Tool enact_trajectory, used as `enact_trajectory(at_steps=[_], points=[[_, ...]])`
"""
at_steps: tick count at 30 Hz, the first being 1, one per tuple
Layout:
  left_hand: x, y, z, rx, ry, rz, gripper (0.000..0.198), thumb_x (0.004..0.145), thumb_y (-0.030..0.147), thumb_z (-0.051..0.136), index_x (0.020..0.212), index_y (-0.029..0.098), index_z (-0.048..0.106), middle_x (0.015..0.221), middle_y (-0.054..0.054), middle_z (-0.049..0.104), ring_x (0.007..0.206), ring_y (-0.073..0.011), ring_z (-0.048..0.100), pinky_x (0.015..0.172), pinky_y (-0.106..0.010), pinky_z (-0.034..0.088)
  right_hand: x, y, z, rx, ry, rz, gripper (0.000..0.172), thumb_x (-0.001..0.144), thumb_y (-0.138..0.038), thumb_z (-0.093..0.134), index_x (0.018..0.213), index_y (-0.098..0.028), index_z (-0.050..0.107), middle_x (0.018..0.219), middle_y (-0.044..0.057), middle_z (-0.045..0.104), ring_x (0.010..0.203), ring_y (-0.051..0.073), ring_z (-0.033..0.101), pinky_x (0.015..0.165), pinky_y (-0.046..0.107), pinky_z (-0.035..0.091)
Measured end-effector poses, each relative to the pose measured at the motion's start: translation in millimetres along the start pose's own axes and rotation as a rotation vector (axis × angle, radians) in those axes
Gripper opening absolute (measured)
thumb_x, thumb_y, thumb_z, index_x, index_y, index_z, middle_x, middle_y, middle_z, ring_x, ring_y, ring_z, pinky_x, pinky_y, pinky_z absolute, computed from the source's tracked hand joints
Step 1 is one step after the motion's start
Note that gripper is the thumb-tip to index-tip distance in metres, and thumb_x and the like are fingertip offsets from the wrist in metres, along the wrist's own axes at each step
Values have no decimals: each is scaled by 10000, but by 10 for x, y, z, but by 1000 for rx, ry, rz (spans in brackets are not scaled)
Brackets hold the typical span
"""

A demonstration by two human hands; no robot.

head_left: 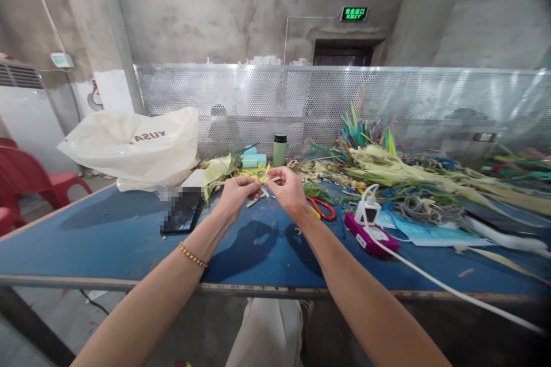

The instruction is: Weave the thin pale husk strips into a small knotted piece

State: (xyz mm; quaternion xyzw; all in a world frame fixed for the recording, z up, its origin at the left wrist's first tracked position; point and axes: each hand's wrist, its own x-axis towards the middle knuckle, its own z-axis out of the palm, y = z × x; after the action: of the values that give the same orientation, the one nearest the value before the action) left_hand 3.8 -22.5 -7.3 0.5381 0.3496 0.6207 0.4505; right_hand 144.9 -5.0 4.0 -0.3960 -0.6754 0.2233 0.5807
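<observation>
Over the middle of the blue table (142,252), my left hand (239,198) and my right hand (289,190) meet fingertip to fingertip. Both are closed in a pinch on a thin pale yellow-green strip (267,172), which looks like corn husk. Its end sticks up between the fingers; the rest is partly hidden by them. Small scraps lie on the table just beneath the hands. Red-handled scissors (323,210) rest to the right of my right wrist. A dark flat device (186,213), partly pixelated, lies left of my left hand.
A white plastic bag (133,143) fills the back left. Behind the hands stands a green bottle (279,151). Husk leaves (387,166) and coloured strips (365,132) heap up at right. A purple power strip (370,235) trails a white cable. Perforated metal panel (258,92) backs the table.
</observation>
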Motion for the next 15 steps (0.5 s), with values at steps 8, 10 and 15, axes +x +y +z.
enact_trajectory(at_steps=[8,10,15], points=[[-15,12,-1,-21,-31,-30,182,591,266,755,637,106,681,555,-40,637,494,-104,540,516,-236,397,-3,39,30,9,-30,-17,218,655,-253,604,849,-160,570,715,25,642,621,143,587,617,267,485],[-14,6,0,-28,-53,-31,194,599,276,761,639,102,685,577,-48,647,506,-103,542,525,-237,404,0,61,35,17,3,-9,219,660,-267,603,850,-163,570,703,24,642,611,147,589,609,270,486],[-12,3,-8,-65,-120,-52,237,621,308,775,681,90,705,624,-68,664,537,-97,548,558,-236,415,12,89,26,-33,36,-8,211,666,-268,606,844,-157,583,742,49,661,643,161,603,630,283,494]])
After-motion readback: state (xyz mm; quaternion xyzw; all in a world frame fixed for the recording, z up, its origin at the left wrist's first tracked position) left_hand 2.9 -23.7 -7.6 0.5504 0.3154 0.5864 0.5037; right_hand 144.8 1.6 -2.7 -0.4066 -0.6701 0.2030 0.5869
